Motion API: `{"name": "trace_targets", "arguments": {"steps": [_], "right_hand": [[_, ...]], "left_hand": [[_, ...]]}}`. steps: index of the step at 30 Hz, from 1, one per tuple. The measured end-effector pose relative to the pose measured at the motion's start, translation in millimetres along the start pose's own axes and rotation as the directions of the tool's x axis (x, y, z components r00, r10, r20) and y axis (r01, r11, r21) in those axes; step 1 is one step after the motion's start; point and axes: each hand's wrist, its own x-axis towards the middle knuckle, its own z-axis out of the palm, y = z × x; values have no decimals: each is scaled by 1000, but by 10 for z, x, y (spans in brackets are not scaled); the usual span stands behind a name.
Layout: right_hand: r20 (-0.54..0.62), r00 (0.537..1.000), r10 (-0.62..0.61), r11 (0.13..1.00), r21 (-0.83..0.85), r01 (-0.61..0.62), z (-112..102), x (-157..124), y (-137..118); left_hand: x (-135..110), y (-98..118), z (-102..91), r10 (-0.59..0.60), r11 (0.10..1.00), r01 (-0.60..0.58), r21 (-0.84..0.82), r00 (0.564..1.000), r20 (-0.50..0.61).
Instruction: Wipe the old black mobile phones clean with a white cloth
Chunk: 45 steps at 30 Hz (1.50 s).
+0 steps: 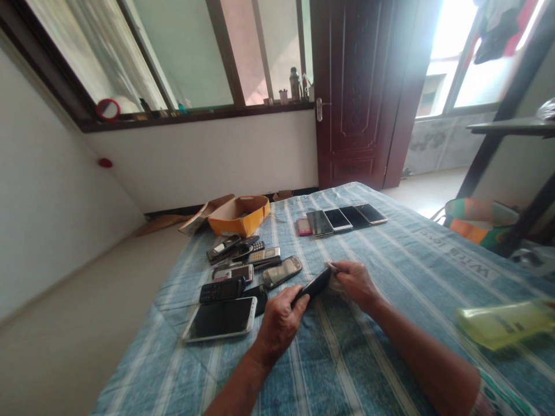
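My left hand point(280, 320) is closed around the near end of a dark phone point(314, 285), held tilted above the blue striped cloth point(368, 341). My right hand point(355, 283) is closed on a small pale wipe point(333, 268) pressed against the phone's far end. To the left lies a pile of old keypad phones point(247, 260) and a large white-edged smartphone point(220, 319). Further back a row of smartphones point(342, 218) lies side by side with a small pink phone point(303, 226).
An orange cardboard box point(239, 215) stands open at the cloth's far left edge. A yellow-green bottle point(505, 323) lies blurred at the right. A colourful basket point(477, 222) and a dark door point(355, 92) are beyond.
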Motion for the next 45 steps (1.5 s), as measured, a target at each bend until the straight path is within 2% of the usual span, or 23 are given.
{"name": "trace_targets", "arguments": {"steps": [3,6,10,12,15,19,30,33,41,45], "right_hand": [[-4,1000,-18,999,-41,18,5,3,5],[-7,999,-32,998,-45,32,12,6,21],[2,999,-52,998,-43,52,21,10,54],[9,998,-57,998,-39,58,20,8,61],[10,998,-65,997,-37,65,19,5,60],[-2,998,-67,997,-34,67,27,3,64],[18,999,-28,999,-21,28,22,9,82],[-9,1000,-14,1000,6,14,22,11,86],[-75,985,-155,987,40,158,48,0,75],[-64,986,-151,988,21,153,60,0,69]], "left_hand": [[78,42,50,-1,998,0,57,1000,23],[182,113,92,-82,983,60,171,988,128],[357,268,118,-210,919,101,382,944,254],[436,342,127,-263,891,102,443,910,320],[502,404,152,-318,861,110,496,879,356],[493,399,190,-330,859,114,500,869,369],[424,347,241,-300,871,104,480,887,352],[423,349,242,-303,872,104,478,882,361],[431,350,235,-317,870,108,481,870,378],[419,325,245,-302,873,96,478,876,375]]}}
